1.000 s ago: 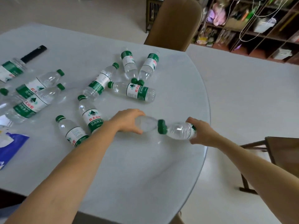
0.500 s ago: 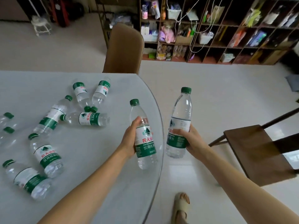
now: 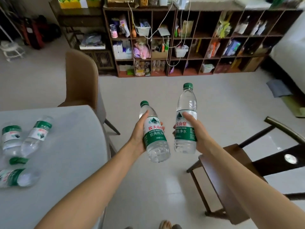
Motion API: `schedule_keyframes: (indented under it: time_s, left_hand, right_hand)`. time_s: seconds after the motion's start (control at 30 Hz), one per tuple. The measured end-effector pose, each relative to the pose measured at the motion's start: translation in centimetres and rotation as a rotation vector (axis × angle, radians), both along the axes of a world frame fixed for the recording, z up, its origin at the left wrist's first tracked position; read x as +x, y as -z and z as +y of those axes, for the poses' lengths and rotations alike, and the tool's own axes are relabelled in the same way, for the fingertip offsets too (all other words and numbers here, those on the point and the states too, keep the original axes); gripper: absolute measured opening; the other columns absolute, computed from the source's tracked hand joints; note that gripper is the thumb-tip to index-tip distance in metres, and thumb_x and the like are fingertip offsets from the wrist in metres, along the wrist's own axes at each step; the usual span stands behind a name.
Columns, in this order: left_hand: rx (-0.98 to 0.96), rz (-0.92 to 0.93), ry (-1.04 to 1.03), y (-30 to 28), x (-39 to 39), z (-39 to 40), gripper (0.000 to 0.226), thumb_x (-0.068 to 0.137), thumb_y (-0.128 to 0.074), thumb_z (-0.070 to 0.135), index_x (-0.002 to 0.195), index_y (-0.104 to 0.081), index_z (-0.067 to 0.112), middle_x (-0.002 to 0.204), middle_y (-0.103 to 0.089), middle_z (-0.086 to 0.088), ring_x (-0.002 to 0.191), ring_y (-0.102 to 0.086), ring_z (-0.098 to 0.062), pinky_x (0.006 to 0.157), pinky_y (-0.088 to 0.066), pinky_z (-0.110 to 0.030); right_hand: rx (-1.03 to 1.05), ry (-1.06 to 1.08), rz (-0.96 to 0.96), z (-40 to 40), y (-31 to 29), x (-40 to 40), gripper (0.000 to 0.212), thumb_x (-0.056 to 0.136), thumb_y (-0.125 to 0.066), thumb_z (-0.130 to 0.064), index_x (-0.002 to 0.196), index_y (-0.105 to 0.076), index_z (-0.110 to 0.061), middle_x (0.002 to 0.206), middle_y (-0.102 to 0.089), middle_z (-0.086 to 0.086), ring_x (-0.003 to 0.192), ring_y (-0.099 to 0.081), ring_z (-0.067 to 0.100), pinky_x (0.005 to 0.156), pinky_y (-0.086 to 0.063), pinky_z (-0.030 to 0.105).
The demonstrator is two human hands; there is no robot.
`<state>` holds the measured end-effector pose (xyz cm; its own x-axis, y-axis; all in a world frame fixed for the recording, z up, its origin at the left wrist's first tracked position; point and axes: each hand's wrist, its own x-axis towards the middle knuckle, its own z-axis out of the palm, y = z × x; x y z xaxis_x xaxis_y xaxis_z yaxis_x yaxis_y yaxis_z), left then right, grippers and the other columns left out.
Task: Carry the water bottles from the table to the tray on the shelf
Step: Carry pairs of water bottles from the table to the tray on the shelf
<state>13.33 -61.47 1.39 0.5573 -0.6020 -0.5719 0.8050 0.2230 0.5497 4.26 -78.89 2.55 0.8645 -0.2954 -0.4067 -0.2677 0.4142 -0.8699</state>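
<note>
My left hand [image 3: 140,134] grips a clear water bottle [image 3: 155,138] with a green cap and green-and-white label, held nearly upright over the floor. My right hand [image 3: 196,131] grips a second, like bottle [image 3: 186,119], upright and slightly higher. Both bottles are clear of the white table [image 3: 69,146], which lies at the lower left. Three more bottles [image 3: 38,133] lie on their sides near the table's left edge of view. A dark cubby shelf [image 3: 198,42] full of clutter stands across the room. I see no tray among its compartments.
A tan upholstered chair [image 3: 80,80] stands at the table's far side. A dark wooden chair [image 3: 247,164] is close on my right. Pale tiled floor [image 3: 165,90] runs between me and the shelf. A grey mat [image 3: 279,88] lies at the far right.
Both hands lifted a bottle off the table and stood it upright. The view has swung right and up, off the table and toward the shelf; the bottles now hang over the floor.
</note>
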Motion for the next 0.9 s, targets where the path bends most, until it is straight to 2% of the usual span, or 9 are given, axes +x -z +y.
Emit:
schedule_keyframes:
  time_s: [0.17,0.3,0.4,0.53,0.7,0.83,0.9]
  left_hand:
    - [0.012,-0.083,0.108,-0.2,6.3,-6.5,0.053,0.062,-0.079,0.045,0.093,-0.059,0.007,0.076,-0.068,-0.011,0.065,-0.067,-0.025,0.065,-0.059,-0.034]
    - [0.108,-0.122,0.176,0.2,13.8,-13.1,0.056,0.066,-0.078,0.044,0.103,-0.054,0.010,0.076,-0.068,-0.012,0.063,-0.068,-0.025,0.061,-0.059,-0.034]
    - [0.136,-0.094,0.235,0.3,20.2,-19.3,0.049,0.072,-0.076,0.043,0.103,-0.055,0.012,0.074,-0.069,-0.014,0.065,-0.069,-0.026,0.064,-0.060,-0.036]
    - [0.125,-0.116,0.380,-2.3,28.8,-28.2,0.043,0.072,-0.078,0.035,0.101,-0.055,0.011,0.071,-0.069,-0.016,0.063,-0.069,-0.027,0.060,-0.059,-0.036]
    - [0.139,-0.176,0.546,-5.1,36.5,-40.4,0.038,0.072,-0.078,0.025,0.100,-0.057,0.009,0.069,-0.069,-0.014,0.062,-0.068,-0.027,0.067,-0.059,-0.040]
    - [0.165,-0.228,0.679,-5.3,40.6,-50.8,0.024,0.077,-0.074,0.017,0.093,-0.059,0.008,0.066,-0.067,-0.013,0.056,-0.066,-0.024,0.060,-0.058,-0.035]
    - [0.171,-0.285,0.706,-5.5,42.5,-56.3,0.027,0.077,-0.073,0.014,0.098,-0.057,0.006,0.070,-0.065,-0.014,0.057,-0.064,-0.024,0.059,-0.057,-0.034]
  right_hand:
    - [0.060,0.069,-0.033,-7.7,0.4,6.3,0.060,0.068,-0.076,-0.042,0.111,-0.057,-0.003,0.084,-0.071,0.016,0.070,-0.070,0.029,0.060,-0.057,0.037]
    - [0.017,0.114,-0.007,-13.1,1.2,12.2,0.062,0.065,-0.080,-0.043,0.108,-0.058,-0.004,0.083,-0.073,0.014,0.070,-0.071,0.028,0.060,-0.057,0.035]
    - [-0.009,0.168,0.003,-18.0,0.5,17.2,0.063,0.063,-0.082,-0.043,0.105,-0.058,-0.003,0.079,-0.072,0.015,0.066,-0.070,0.026,0.058,-0.057,0.033]
    - [-0.015,0.298,-0.012,-25.1,-2.4,23.7,0.057,0.060,-0.079,-0.037,0.103,-0.057,-0.005,0.076,-0.069,0.013,0.062,-0.069,0.024,0.057,-0.057,0.033]
    - [-0.050,0.442,0.027,-34.5,-4.2,28.6,0.035,0.078,-0.073,-0.027,0.104,-0.055,-0.011,0.083,-0.067,0.012,0.067,-0.067,0.024,0.059,-0.058,0.033]
    - [-0.073,0.572,0.061,-43.0,-3.6,31.6,0.037,0.081,-0.072,-0.024,0.109,-0.054,-0.009,0.089,-0.067,0.015,0.071,-0.066,0.027,0.065,-0.057,0.037]
    - [-0.094,0.641,0.053,-47.9,-3.5,33.5,0.038,0.080,-0.072,-0.022,0.110,-0.053,-0.008,0.092,-0.068,0.018,0.075,-0.067,0.030,0.072,-0.057,0.042]
